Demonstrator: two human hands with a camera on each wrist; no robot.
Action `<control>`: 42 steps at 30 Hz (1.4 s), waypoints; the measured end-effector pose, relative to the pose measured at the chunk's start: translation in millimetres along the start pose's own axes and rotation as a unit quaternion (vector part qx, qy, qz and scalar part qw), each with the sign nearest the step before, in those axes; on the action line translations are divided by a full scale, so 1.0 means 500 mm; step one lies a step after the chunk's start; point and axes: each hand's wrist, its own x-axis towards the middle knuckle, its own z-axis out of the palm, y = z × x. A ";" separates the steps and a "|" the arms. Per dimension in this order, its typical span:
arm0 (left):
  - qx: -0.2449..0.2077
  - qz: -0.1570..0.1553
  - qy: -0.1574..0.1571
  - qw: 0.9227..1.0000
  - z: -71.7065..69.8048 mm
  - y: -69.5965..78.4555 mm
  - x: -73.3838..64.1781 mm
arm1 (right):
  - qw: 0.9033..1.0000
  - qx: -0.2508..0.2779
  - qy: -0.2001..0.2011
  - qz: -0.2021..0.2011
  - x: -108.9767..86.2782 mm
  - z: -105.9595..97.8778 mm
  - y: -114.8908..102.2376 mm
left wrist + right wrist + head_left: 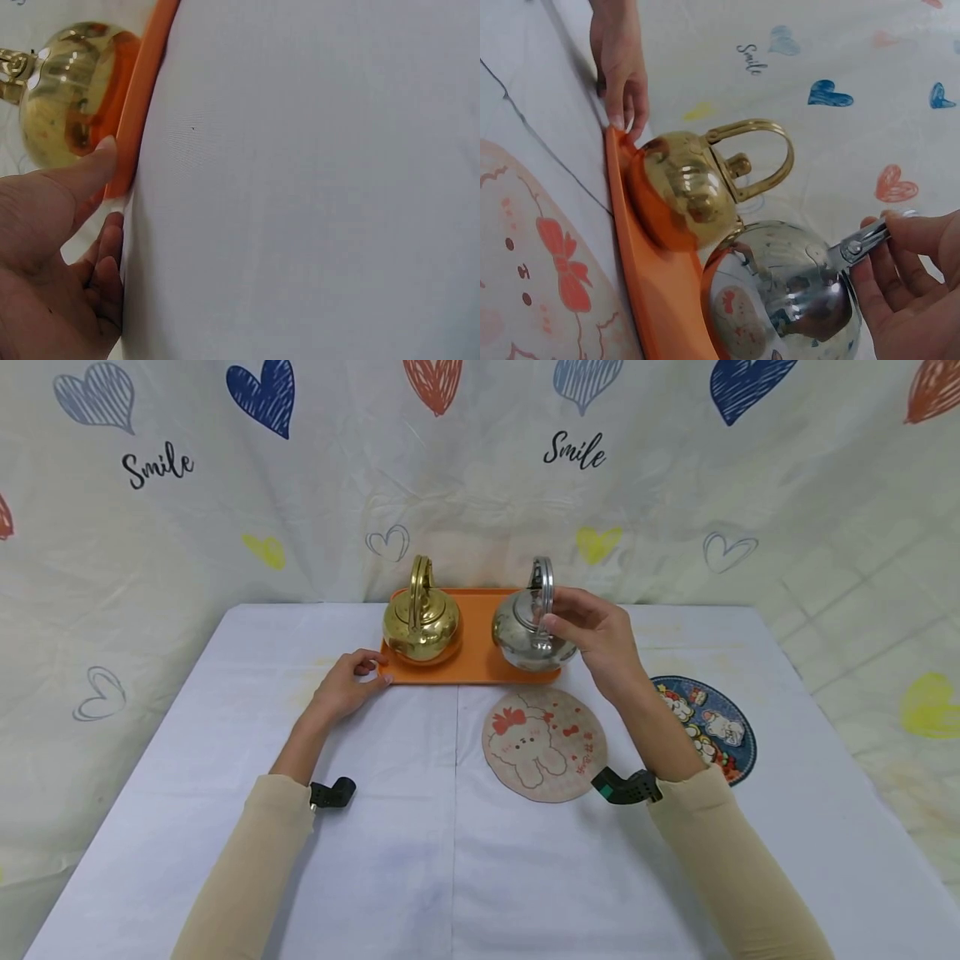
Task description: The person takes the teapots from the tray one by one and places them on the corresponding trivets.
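An orange tray (476, 652) lies at the far side of the table. On its left part stands a gold teapot (422, 625) with its handle upright. My left hand (349, 683) grips the tray's near left corner; the left wrist view shows the thumb (101, 165) against the rim. At the tray's right end is a silver teapot (528, 631), handle up, its base overlapping the tray. My right hand (596, 639) pinches the silver teapot's handle (862, 241) between thumb and fingers. In the right wrist view both teapots sit close together.
A round pink mat with a bunny picture (543, 745) lies in front of the tray. Right of it, partly behind the right forearm, is a round blue patterned mat (716, 727). A curtain with hearts (480, 468) hangs behind the white-covered table (382, 860).
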 end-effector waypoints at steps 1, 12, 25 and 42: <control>0.000 0.000 0.000 1.000 0.000 0.000 0.000 | 1.000 0.001 0.001 0.001 -0.001 -0.002 0.000; -0.001 -0.001 0.000 1.000 0.001 0.002 -0.003 | 1.000 -0.022 0.009 0.006 -0.008 -0.017 -0.006; -0.004 -0.006 0.000 1.000 0.002 0.005 -0.003 | 1.000 -0.010 0.012 -0.010 -0.020 -0.038 -0.019; -0.008 -0.010 -0.007 1.000 0.001 0.001 0.002 | 0.999 -0.028 0.030 0.006 -0.034 -0.055 -0.041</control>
